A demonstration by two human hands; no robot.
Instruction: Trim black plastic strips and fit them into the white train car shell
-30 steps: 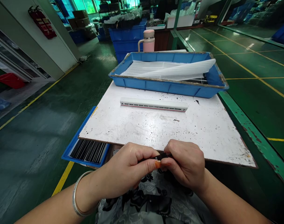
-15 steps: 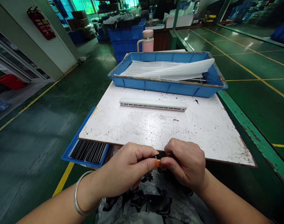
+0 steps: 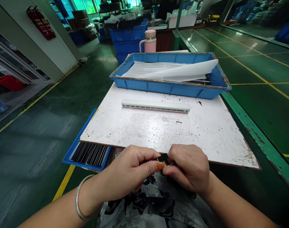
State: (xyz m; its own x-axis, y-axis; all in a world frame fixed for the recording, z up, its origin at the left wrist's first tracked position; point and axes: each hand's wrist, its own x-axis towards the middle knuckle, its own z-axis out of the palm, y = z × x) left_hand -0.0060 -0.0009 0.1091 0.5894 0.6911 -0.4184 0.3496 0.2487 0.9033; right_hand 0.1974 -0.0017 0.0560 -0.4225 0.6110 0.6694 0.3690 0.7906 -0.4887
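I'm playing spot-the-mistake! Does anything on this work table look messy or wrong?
Yes. The white board is speckled with black spots and scuffs. In the big blue tray, one bunch of clear plastic strips lies crooked across the others, its end poking over the rim.

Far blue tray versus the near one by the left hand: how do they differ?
The far tray sits on the white board; the near tray tucks under its edge. The far tray looks larger and deeper than the near tray. It holds white strips, the near tray dark strips. Both are blue, rimmed.
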